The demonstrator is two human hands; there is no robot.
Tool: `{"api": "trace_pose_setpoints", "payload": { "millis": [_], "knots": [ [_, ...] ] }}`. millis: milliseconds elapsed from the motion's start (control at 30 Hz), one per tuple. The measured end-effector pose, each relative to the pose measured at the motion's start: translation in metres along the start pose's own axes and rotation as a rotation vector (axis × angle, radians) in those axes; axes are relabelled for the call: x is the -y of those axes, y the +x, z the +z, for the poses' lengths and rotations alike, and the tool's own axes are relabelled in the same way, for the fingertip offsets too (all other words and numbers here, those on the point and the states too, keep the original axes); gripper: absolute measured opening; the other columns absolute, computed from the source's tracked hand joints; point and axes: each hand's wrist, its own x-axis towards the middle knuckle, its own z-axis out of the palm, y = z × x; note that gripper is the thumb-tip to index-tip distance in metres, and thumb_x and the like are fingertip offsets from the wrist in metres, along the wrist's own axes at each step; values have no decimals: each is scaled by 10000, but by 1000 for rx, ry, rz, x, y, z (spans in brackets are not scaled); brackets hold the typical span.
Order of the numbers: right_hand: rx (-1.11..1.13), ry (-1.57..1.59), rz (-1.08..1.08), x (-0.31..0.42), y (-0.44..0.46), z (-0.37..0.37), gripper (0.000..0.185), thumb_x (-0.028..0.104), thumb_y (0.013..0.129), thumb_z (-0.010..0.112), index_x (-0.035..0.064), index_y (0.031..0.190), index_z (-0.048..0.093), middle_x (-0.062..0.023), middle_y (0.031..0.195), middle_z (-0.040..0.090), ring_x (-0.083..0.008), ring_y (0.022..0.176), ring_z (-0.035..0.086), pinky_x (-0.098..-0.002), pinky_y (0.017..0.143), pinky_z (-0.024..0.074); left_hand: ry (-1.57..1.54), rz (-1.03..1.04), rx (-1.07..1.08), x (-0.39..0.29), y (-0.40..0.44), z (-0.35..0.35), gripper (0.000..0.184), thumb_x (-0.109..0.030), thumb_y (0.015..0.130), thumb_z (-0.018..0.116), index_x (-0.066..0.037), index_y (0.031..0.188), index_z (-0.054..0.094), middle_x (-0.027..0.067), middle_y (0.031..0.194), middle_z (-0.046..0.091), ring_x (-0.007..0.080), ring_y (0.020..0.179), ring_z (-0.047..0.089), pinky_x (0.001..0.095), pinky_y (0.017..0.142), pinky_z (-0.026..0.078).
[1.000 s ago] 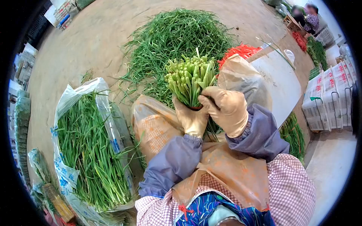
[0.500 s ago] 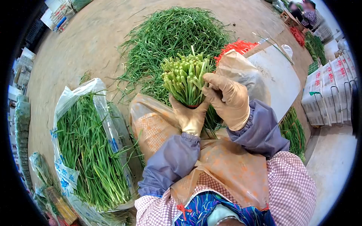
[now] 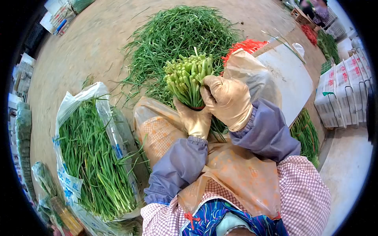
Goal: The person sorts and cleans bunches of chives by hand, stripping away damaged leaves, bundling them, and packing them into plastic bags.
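My left hand [image 3: 193, 120], in a tan rubber glove, is wrapped around a bunch of green stalks [image 3: 188, 78] that looks like chives. Their cut, pale ends point up and away from me, and a dark red band shows around the bunch just above the hand. My right hand [image 3: 229, 100], gloved alike, is closed with curled fingers against the bunch's right side. Whatever its thumb and forefinger pinch there is hidden. Leafy ends hang below the left hand, over my plastic-covered lap [image 3: 236, 161].
Beyond the bunch lies a loose heap of green leaves [image 3: 185, 35]. Red strips [image 3: 248, 46] and a white board [image 3: 285, 74] are to the right. An open plastic bag [image 3: 63, 118] of greens lies left. White crates [image 3: 342, 90] stand far right; people [image 3: 315, 11] sit farther back.
Both hands and the bunch have shifted slightly left. My right hand has moved down and closer in against the bunch, its fingers more curled.
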Motion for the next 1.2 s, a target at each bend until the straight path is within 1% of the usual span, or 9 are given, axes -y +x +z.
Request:
{"api": "trace_pose_setpoints", "payload": {
  "millis": [167,300,433,567,800,833,967,1033,1200],
  "knots": [
    [-66,24,-52,-6,-10,0,240,56,733,721,79,927,582,-73,661,595,-286,583,609,-388,540,487,194,184,130,17,0,-18,705,-13,815,723,-56,1379,303,106,1286,503,202,1106,555,324,937,476],
    [47,135,-316,-18,-22,-6,375,36,677,732,89,1011,571,-42,650,576,-252,544,584,-364,504,466,-174,-121,33,12,4,-21,439,-344,958,505,-126,1334,446,69,1277,539,275,1132,554,439,947,499],
    [-22,196,-346,-16,-28,2,439,39,643,744,87,1045,573,-30,645,572,-234,526,574,-350,489,459,-257,-191,101,21,4,-28,545,-180,916,584,-100,1396,338,95,1304,510,240,1146,527,418,1000,441],
    [-83,689,58,-2,-18,-8,170,137,754,723,85,835,583,-30,661,602,-208,540,586,-344,502,461,634,179,-61,92,3,-68,634,-59,855,621,1,1404,310,156,1284,522,233,1136,532,401,1002,434],
    [-718,1486,430,-42,54,-91,145,128,890,638,-12,906,603,-89,706,631,-175,644,609,-327,580,504,344,-219,138,30,-9,-10,536,-213,882,608,34,1326,438,191,1224,563,281,1068,584,418,924,482],
    [-819,1515,392,-60,58,-90,232,113,887,655,-37,1060,616,-94,751,676,-156,717,641,-300,631,522,353,-244,144,24,-14,-5,530,-234,886,606,38,1315,456,196,1215,568,287,1058,591,420,913,489],
    [-48,463,352,-116,-9,5,581,268,835,680,-72,1269,496,-250,1133,621,-343,1045,617,-405,907,501,525,-131,120,3,-31,3,534,-322,901,598,57,1271,529,216,1180,592,315,1019,621,430,869,517],
    [281,772,420,-94,-45,-4,944,500,760,705,-51,1428,330,-292,1372,445,-386,1264,465,-416,1076,369,685,-36,292,-6,-2,-25,552,-316,891,614,49,1291,508,219,1234,566,303,1062,605,410,882,511],
    [20,1017,168,-77,-70,28,1211,680,602,764,-39,1451,285,-276,1381,401,-411,1304,390,-457,1088,309,375,-114,496,-36,23,-5,613,-302,874,640,33,1347,442,230,1294,526,290,1100,584,396,910,497]
  ]
}}
